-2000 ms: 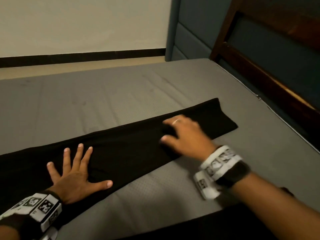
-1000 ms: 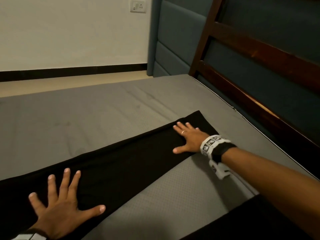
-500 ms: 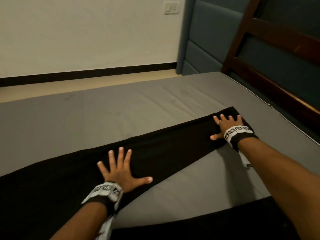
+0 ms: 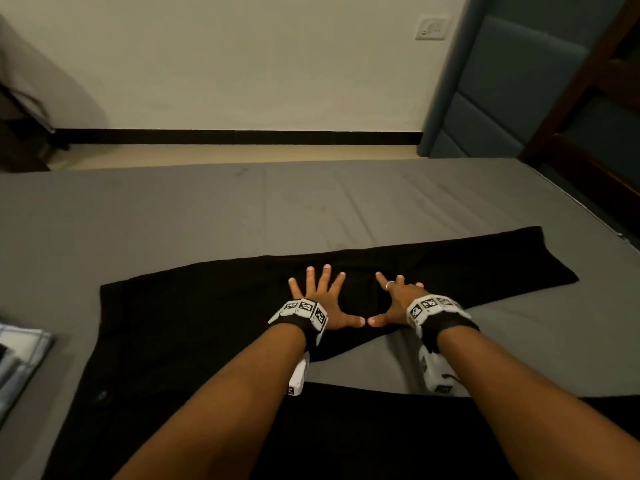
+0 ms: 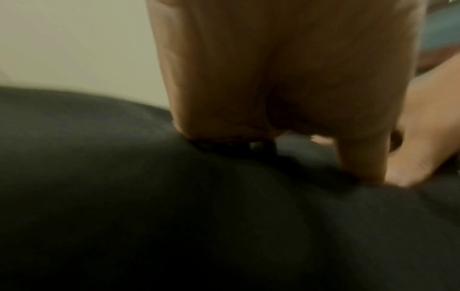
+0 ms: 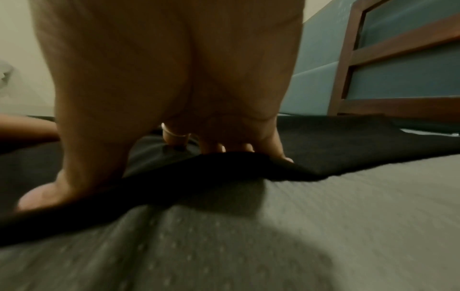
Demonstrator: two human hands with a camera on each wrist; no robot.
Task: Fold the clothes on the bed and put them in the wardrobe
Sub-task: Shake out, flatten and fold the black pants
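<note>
A black pair of trousers [image 4: 194,317] lies spread flat across the grey bed [image 4: 242,209], one leg reaching to the right. My left hand [image 4: 322,299] presses flat on the middle of that leg, fingers spread. Beside it my right hand [image 4: 398,299] also lies flat on the cloth with fingers spread, and the two thumb tips nearly touch. The left wrist view shows the left hand [image 5: 286,78] on the dark cloth [image 5: 174,216]. In the right wrist view the right hand [image 6: 169,78] lies on the cloth's near edge [image 6: 336,149]. Neither hand grips anything.
A wooden headboard with blue panels [image 4: 588,109] stands along the bed's right side. Folded light-coloured items [image 4: 17,362] sit at the bed's left edge. Beyond the far edge are bare floor [image 4: 242,152] and a white wall. Another black cloth [image 4: 381,427] lies near me.
My right hand slid left from the leg's far end to the middle, and my left hand moved right, so both now lie side by side. The head view turned left.
</note>
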